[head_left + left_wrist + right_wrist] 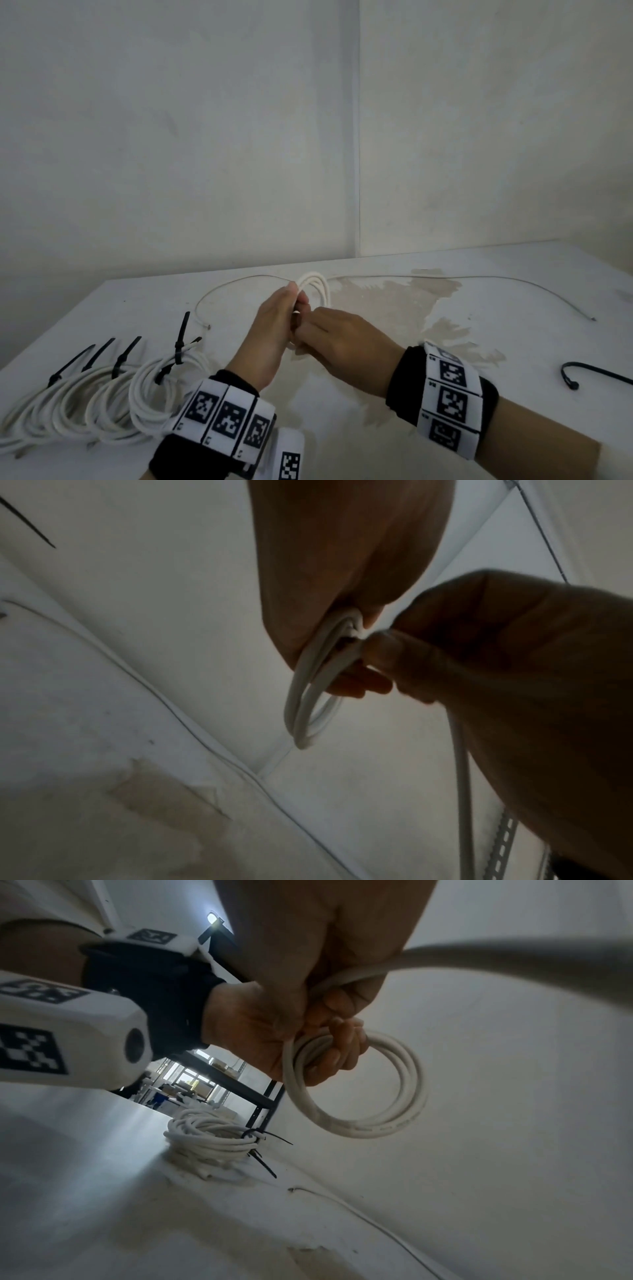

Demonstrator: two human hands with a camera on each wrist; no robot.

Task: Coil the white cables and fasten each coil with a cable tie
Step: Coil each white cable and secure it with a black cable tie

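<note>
Tied coils (102,394) lie at the bench's (376,394) left edge. Centre, left hand (270,329) grips the white cable coil (317,286); loops stand beyond its fingers. Right hand (346,342), touching it, pinches the cable's strand; loose black cable tie (596,373) far right.

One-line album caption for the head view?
Both hands, left and right, wind a white round cable coil beside tied coils.
</note>
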